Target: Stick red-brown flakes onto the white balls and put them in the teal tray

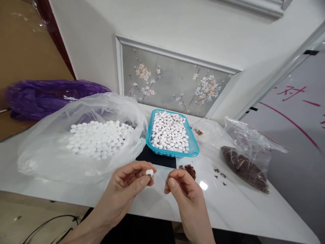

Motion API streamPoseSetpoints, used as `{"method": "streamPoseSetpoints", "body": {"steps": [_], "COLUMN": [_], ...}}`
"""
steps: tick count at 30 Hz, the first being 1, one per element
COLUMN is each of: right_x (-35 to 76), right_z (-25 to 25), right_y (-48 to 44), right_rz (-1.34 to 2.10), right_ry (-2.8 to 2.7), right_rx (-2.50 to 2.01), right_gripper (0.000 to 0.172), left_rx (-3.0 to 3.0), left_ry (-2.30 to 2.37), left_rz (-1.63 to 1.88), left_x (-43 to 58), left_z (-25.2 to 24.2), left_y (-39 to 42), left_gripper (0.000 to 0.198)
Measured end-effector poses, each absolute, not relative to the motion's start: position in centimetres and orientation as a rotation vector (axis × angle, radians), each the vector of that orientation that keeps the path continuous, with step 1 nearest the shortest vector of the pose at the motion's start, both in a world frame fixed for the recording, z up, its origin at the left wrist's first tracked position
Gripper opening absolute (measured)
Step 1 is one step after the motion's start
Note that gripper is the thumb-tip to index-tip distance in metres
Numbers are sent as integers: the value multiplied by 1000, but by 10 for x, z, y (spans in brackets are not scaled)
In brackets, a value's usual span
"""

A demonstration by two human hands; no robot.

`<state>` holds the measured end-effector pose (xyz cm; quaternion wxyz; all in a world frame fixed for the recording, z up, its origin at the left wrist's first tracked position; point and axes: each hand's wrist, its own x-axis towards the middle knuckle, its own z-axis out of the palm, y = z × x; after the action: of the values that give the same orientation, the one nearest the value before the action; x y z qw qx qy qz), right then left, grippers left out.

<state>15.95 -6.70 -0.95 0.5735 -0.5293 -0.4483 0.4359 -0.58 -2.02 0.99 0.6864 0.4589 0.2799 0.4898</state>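
Between the thumb and fingers of my left hand point(133, 181) is a small white ball point(149, 173), held above the near side of the table. My right hand point(186, 193) is a short way to its right, its thumb and fingertips pinched together; whatever they hold, if anything, is too small to make out. Just behind my right hand lies a little heap of reddish-brown shreds point(190, 171). Farther back stands a blue plastic basket point(172, 153) filled with white balls, brown bits showing among them. A clear plastic bag point(43, 152) at left lies open, with many loose white balls point(99, 137) inside.
On the right, a zip bag point(247, 166) of brown material leans near a whiteboard point(294, 135). Brown scraps point(223, 175) lie scattered on the white table point(228, 206). A purple bag point(38, 98) sits at back left. A dark flat pad point(154, 157) lies partly under the basket.
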Motion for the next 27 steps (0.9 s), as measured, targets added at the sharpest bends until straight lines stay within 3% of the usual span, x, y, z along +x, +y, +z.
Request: {"method": "streamPoseSetpoints", "body": {"steps": [4,10,14,22,27], "right_x": [152,140,136,135,143], "right_z": [-10,-1,1,0,6], "right_y": [-71,-72,-68,-66,-71], "right_rz": [903,624,486,473,650], "right_ry": [-1089,-1385,-1375,-1364,-1322], "right_rx": [-1197,-1038,-1035,-1037,-1074], "right_gripper": [10,35,40,39,23], "left_rx": [1050,1051,1057,1083,1462], "left_ry": [648,610,609,684,768], "left_rz": [1106,1099,1102,1108,1091], "left_x": [-5,-3,-3,-3,-3], "left_z": [11,8,9,7,14], "left_y": [-21,-21,-21,-21,-18], "left_gripper": [9,12,15,16,20]}}
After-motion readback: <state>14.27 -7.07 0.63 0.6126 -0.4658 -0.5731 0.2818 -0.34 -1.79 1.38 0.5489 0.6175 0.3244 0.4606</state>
